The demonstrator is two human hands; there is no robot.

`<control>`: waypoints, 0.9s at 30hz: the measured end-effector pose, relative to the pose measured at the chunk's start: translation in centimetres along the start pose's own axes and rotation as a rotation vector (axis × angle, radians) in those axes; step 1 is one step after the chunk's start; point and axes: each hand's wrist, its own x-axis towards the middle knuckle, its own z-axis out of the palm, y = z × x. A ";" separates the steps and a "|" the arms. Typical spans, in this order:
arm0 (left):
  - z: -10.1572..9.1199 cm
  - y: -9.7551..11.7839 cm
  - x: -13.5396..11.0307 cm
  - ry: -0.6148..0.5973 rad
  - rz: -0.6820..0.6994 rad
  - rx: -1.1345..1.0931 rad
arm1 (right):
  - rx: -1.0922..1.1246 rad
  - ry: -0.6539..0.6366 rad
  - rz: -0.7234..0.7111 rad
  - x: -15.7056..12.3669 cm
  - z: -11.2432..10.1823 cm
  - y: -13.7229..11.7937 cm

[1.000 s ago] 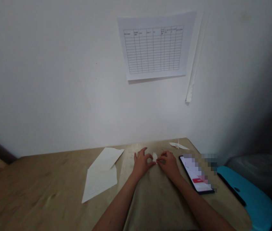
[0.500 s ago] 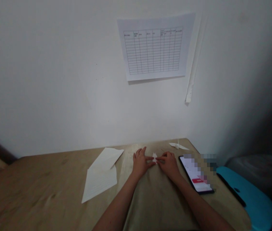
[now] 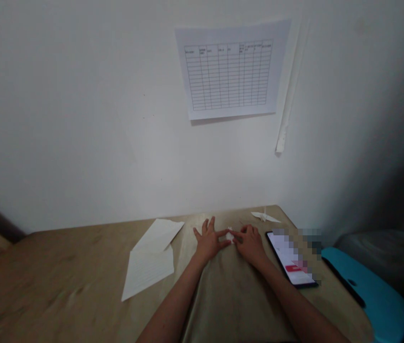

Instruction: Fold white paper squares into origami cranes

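A small white folded paper piece [image 3: 229, 235] lies on the wooden table [image 3: 62, 267] between my hands. My left hand [image 3: 208, 241] rests on the table with its other fingers spread, while thumb and forefinger pinch the paper's left side. From the right, my right hand [image 3: 249, 243] has its fingers curled and pinches the same piece. Most of the paper is hidden by my fingertips.
Two lined white sheets [image 3: 150, 259] lie left of my hands. A finished folded paper bird [image 3: 264, 216] sits near the table's back right corner. A phone [image 3: 292, 258] with a lit screen lies right of my right hand. A blue seat [image 3: 369, 293] stands beyond the table's right edge. A printed grid sheet [image 3: 228, 71] hangs on the wall.
The paper piece has been pressed lower and flatter between my fingertips. My left hand's fingers have spread wider. Both hands stay in the same spot.
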 end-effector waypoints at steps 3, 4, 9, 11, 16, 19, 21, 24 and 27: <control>0.2 -0.1 0.2 -0.018 0.012 0.015 | -0.023 -0.028 -0.008 -0.1 -0.1 -0.1; 0.3 -0.2 0.2 -0.023 0.015 0.019 | -0.031 -0.035 -0.011 -0.1 -0.1 -0.1; 0.6 -0.4 0.3 -0.046 0.024 0.031 | -0.059 -0.020 -0.036 -0.1 0.1 -0.2; 0.7 -0.4 0.3 -0.035 0.028 0.029 | -0.061 -0.003 -0.055 -0.2 0.2 -0.2; 0.9 -0.4 0.2 -0.007 0.024 0.030 | -0.041 0.017 -0.081 -0.3 0.4 0.0; 0.9 -0.5 0.1 -0.003 0.023 0.021 | -0.012 0.035 -0.062 -0.2 0.5 0.3; 0.9 -0.5 0.1 0.007 0.025 0.013 | 0.014 0.039 -0.048 -0.1 0.5 0.5; 0.8 -0.5 0.1 0.018 0.018 -0.003 | 0.042 0.040 -0.046 -0.1 0.4 0.6; 0.8 -0.4 0.1 0.014 0.011 -0.026 | 0.058 0.046 -0.053 -0.1 0.4 0.6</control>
